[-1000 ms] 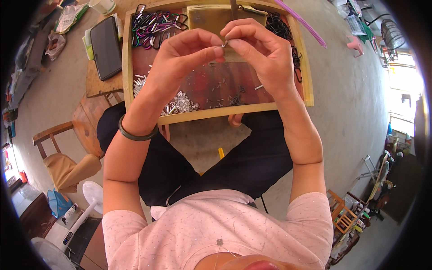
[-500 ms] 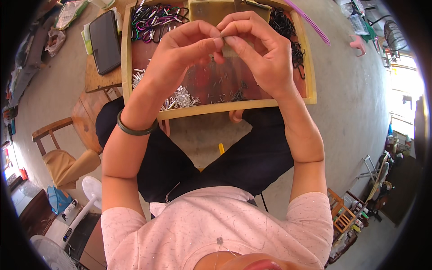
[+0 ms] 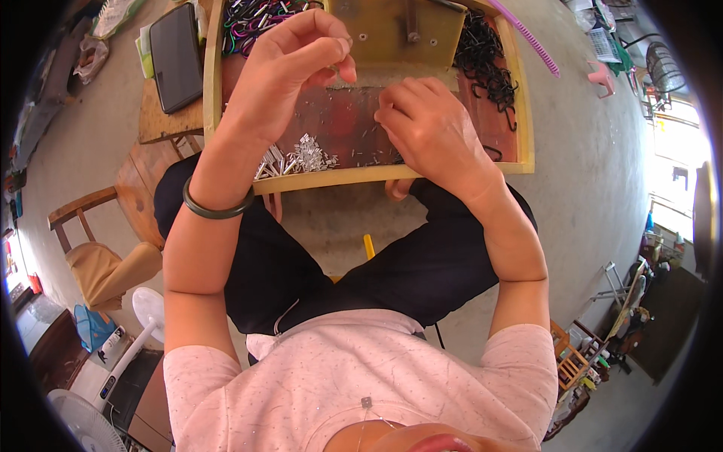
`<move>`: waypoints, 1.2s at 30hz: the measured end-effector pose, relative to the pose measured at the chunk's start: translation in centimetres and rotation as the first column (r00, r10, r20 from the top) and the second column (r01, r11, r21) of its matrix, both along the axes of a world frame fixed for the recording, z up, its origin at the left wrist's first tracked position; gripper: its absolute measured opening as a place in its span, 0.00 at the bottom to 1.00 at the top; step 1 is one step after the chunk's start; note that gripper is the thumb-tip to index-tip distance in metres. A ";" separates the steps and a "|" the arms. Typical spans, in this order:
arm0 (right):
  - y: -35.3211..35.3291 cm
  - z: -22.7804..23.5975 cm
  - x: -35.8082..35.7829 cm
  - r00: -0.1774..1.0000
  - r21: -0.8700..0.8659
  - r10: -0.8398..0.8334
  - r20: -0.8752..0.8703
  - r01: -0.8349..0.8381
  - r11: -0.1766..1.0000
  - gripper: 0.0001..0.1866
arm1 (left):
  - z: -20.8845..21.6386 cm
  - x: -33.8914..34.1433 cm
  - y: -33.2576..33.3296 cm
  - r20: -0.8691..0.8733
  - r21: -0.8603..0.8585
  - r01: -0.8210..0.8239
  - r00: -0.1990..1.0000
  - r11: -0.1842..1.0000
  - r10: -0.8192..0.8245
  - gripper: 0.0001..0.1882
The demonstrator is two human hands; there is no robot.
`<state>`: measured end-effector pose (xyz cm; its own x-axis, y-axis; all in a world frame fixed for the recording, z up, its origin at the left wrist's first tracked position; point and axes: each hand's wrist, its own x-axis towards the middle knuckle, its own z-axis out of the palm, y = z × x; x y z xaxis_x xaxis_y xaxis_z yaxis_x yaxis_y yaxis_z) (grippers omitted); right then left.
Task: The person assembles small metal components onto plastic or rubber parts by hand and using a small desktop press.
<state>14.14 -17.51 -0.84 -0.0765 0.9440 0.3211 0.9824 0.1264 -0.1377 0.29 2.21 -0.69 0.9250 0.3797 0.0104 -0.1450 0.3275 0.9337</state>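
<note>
My left hand (image 3: 290, 71) is raised over the left half of a wooden-rimmed tray (image 3: 331, 181). Its thumb and forefinger are pinched together; anything between them is too small to make out. Lower and to the right, my right hand (image 3: 437, 128) hangs over the tray with fingers curled downward, their tips partly hidden. Small dark pins lie scattered on the red tray bottom (image 3: 339, 124) between the hands. Short silvery metal pieces (image 3: 310, 155) are heaped at the near left. Coloured carabiners (image 3: 252, 26) fill the far left corner, partly behind my left hand.
A yellowish metal plate (image 3: 376, 56) with an upright post (image 3: 412, 22) stands at the tray's back. Black wire hooks (image 3: 486, 68) pile up at the right. A phone (image 3: 176, 56) lies on a wooden surface to the left. A purple coil (image 3: 527, 39) crosses the right rim.
My hands, which met at the fingertips above the tray, have parted. The right hand has moved down toward the near side; the left has shifted slightly left and up.
</note>
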 end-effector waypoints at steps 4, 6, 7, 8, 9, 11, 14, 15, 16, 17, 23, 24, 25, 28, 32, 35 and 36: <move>0.1 -0.3 -0.2 0.988 0.042 0.030 0.153 -0.037 0.998 0.09 | -0.1 0.0 -0.1 -0.006 0.030 0.009 1.000 1.000 -0.009 0.05; 0.2 0.3 -0.7 0.991 -0.075 0.039 0.131 -0.029 0.997 0.09 | -0.2 -0.1 0.0 -0.011 0.031 0.015 1.000 0.999 -0.015 0.05; 0.3 0.3 -0.8 0.991 -0.074 0.039 0.130 -0.029 0.997 0.09 | -0.1 -0.1 -0.1 -0.034 0.052 0.005 0.999 0.999 -0.003 0.05; 0.4 0.3 -0.9 0.988 -0.102 0.033 0.154 -0.018 0.995 0.09 | 0.0 -0.1 -0.2 -0.057 0.074 -0.004 0.998 0.997 0.009 0.05; 0.6 0.3 -1.0 0.984 -0.128 0.028 0.178 -0.005 0.992 0.09 | 0.2 0.0 -0.4 -0.058 0.076 -0.004 0.998 0.997 0.009 0.05; 0.8 -0.1 -0.8 0.982 -0.124 0.023 0.186 0.000 0.992 0.09 | 0.7 0.1 -0.8 -0.031 0.142 0.011 0.999 0.990 -0.007 0.06; 1.2 -0.3 0.3 0.999 -0.065 0.013 0.029 -0.011 0.998 0.07 | 1.0 0.0 -0.3 -0.009 0.245 0.132 0.991 0.960 -0.134 0.05; 1.1 -0.2 0.7 0.990 -0.012 0.018 -0.137 -0.020 1.000 0.06 | 1.1 -0.1 -0.4 -0.009 0.250 0.135 0.990 0.959 -0.137 0.05; 1.0 0.3 0.8 0.991 -0.007 0.018 -0.135 -0.019 1.000 0.06 | 1.1 -0.3 -0.6 -0.045 0.306 0.139 0.990 0.942 -0.132 0.05; 0.9 1.1 0.9 0.893 -0.092 -0.042 -0.447 0.001 0.996 0.05 | 1.2 -0.5 -0.7 -0.079 0.361 0.145 0.989 0.921 -0.125 0.05; 1.2 2.8 1.4 0.262 -0.200 -0.189 -0.946 -0.015 0.980 0.06 | 0.9 -0.5 -1.2 -0.025 0.530 0.113 0.993 0.840 -0.117 0.07; 1.3 2.9 1.5 0.196 -0.201 -0.192 -0.962 -0.028 0.979 0.07 | 1.1 -0.6 -1.3 -0.053 0.533 0.124 0.992 0.837 -0.113 0.07; 1.4 2.9 1.4 0.196 -0.199 -0.190 -0.962 -0.026 0.980 0.07 | 1.3 -0.6 -1.3 -0.052 0.535 0.125 0.992 0.836 -0.115 0.07; 1.5 2.7 1.3 0.165 -0.204 -0.193 -0.967 -0.049 0.978 0.07 | 1.8 -0.6 -1.2 -0.130 0.491 0.198 0.980 0.848 -0.153 0.08; 1.6 2.7 1.2 0.156 -0.200 -0.192 -0.969 -0.038 0.979 0.08 | 1.2 -0.5 -1.3 -0.012 0.470 0.108 0.993 0.876 -0.116 0.07; 1.6 2.7 1.3 0.141 -0.192 -0.184 -0.973 -0.043 0.980 0.08 | 1.1 -0.4 -1.4 -0.001 0.443 0.103 0.993 0.891 -0.115 0.07; 1.6 2.7 1.3 0.136 -0.191 -0.183 -0.974 -0.047 0.981 0.08 | 1.0 -0.4 -1.4 0.002 0.426 0.108 0.993 0.898 -0.120 0.07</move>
